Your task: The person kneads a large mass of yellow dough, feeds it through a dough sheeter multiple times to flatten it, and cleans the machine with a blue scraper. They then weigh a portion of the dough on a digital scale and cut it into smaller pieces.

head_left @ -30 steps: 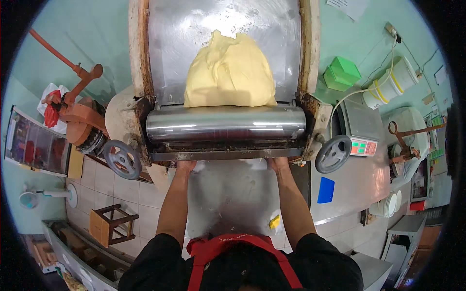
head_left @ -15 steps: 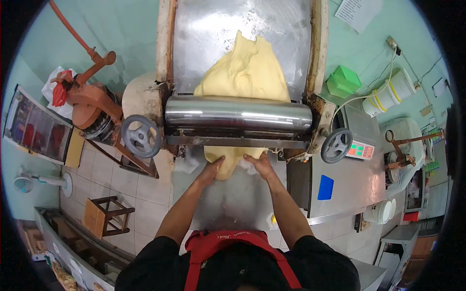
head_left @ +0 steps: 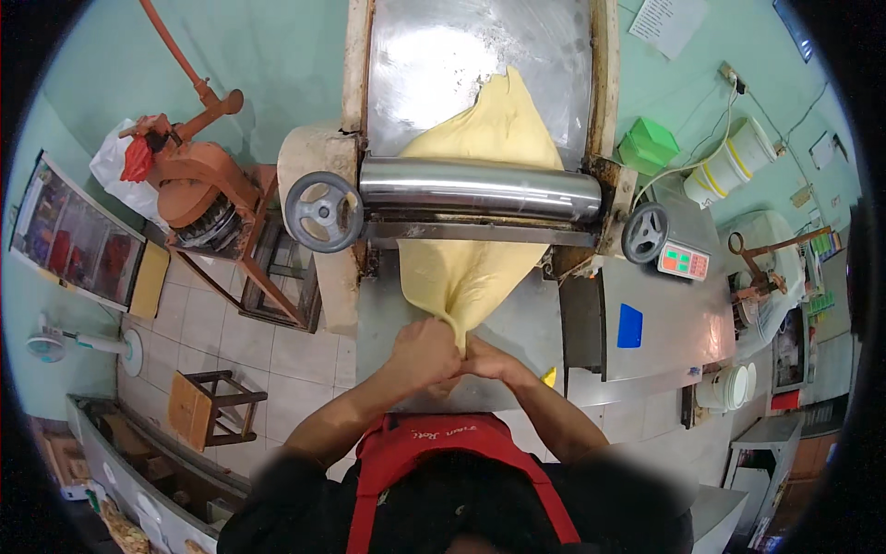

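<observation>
A large pale-yellow sheet of dough (head_left: 471,277) runs through a dough sheeter. Its back part lies on the sloped metal plate behind the shiny steel roller (head_left: 480,187), and its front part hangs out below the roller on my side. My left hand (head_left: 426,353) is closed round the gathered lower end, where the dough narrows into folds. Close beside it, my right hand (head_left: 486,360) is closed on the same bunched end; its fingertips are partly hidden. Under the dough is a metal tray surface (head_left: 388,319).
Grey handwheels (head_left: 324,211) flank the roller, the other one (head_left: 644,234) being on the right. A steel table (head_left: 669,319) with a digital scale (head_left: 683,261) stands right. An orange machine (head_left: 208,194) and a wooden stool (head_left: 212,409) are at the left.
More dough has come out below the roller, and less lies on the plate behind. My hands have moved toward my body and together, gathering the dough's end between them.
</observation>
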{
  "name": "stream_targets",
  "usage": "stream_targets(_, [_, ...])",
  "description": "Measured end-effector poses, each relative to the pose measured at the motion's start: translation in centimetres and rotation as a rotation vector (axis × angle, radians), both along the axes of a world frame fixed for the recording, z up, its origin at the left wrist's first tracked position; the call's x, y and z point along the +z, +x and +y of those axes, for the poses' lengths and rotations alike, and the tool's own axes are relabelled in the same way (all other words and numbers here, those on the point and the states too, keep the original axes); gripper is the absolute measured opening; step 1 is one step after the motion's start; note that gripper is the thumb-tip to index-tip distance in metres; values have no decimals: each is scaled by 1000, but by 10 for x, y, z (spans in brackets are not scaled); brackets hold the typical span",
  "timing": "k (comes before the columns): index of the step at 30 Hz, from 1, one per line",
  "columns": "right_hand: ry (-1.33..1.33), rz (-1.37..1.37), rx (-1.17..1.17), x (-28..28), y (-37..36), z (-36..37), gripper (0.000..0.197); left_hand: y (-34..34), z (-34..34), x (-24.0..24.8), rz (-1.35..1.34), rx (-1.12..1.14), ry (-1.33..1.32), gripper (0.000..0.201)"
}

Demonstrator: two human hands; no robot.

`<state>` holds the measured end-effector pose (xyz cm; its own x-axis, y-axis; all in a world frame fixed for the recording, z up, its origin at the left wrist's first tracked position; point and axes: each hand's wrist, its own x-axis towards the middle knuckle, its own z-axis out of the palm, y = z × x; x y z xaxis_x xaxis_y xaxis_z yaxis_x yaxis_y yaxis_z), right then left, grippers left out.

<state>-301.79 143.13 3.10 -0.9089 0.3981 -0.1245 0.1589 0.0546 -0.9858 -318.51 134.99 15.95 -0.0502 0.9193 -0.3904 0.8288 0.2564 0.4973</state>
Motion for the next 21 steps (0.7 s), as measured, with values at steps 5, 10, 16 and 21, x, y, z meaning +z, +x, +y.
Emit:
stream_targets(5, [-439, 399, -57, 128, -17, 47, 88, -27, -33, 128, -242, 51, 924, 68])
stream_targets(10, [-740, 986, -290, 189, -75, 124, 66, -60, -27, 168, 95, 133, 1461, 72])
stream_targets(16, [-268, 702, -641, 89, -95, 147, 69, -69, 0, 12, -453, 334, 802, 48])
stream_targets(21, [-560, 169, -347, 8, 12, 110, 58, -83, 23, -177, -530, 665, 707, 59])
